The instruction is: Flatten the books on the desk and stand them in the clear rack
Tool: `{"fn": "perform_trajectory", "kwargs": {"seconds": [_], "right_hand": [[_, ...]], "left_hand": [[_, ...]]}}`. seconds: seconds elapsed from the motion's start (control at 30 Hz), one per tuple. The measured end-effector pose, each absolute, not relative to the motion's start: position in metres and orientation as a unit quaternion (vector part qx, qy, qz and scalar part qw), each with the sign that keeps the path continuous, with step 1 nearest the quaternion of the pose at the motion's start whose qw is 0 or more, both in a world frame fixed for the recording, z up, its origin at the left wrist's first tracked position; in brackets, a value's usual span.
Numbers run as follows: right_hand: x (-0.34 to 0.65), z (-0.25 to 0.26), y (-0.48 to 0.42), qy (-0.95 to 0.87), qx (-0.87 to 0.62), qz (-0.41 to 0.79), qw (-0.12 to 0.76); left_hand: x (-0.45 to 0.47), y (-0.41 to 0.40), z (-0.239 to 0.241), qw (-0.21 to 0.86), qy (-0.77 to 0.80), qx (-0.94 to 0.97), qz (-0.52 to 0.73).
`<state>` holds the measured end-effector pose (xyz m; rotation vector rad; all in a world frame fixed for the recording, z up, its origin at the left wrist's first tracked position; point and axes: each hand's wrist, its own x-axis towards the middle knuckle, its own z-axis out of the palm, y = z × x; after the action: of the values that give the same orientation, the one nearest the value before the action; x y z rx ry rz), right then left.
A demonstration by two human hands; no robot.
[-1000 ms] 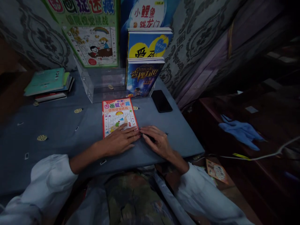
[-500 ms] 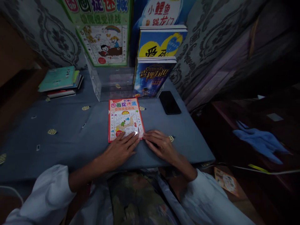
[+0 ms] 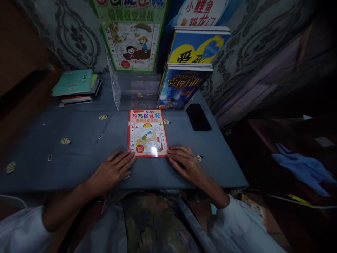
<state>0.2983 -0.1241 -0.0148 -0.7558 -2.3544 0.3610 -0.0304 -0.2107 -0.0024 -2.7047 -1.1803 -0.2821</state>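
Observation:
A picture puzzle book (image 3: 147,135) with a red border and Chinese title lies flat on the cloth-covered table, its cover face up. My left hand (image 3: 112,172) rests at its lower left corner, fingers stretched out and fingertips touching the edge. At the lower right corner, my right hand (image 3: 185,163) has its fingers together and bent, fingertips closed on the corner. Light glares on the lower part of the cover. Just behind the book stands a clear acrylic rack (image 3: 123,100) holding upright books, among them a dark blue one (image 3: 183,88).
A black phone (image 3: 198,117) lies right of the rack. Several books are stacked (image 3: 75,84) at the back left. A green-bordered book (image 3: 134,45) and a blue-and-yellow book (image 3: 198,45) stand in the rack. A blue cloth (image 3: 302,167) lies beyond the table's right edge.
My left hand has slid left from the lower middle of the cover to its lower left corner. My right hand stays at the right corner. The view has shifted slightly left.

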Motion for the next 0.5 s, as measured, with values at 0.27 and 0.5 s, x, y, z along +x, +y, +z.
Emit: {"fn": "perform_trajectory", "kwargs": {"seconds": [0.27,0.5], "right_hand": [[0.251,0.010,-0.123,-0.919,-0.203,0.195,0.274],[0.197,0.007,-0.122,-0.964,-0.095,0.205,0.141]], "left_hand": [[-0.040,-0.219,-0.002,0.102,-0.414,-0.896,-0.123],[-0.038,-0.220,-0.005,0.100,-0.426,-0.888,-0.142]]}}
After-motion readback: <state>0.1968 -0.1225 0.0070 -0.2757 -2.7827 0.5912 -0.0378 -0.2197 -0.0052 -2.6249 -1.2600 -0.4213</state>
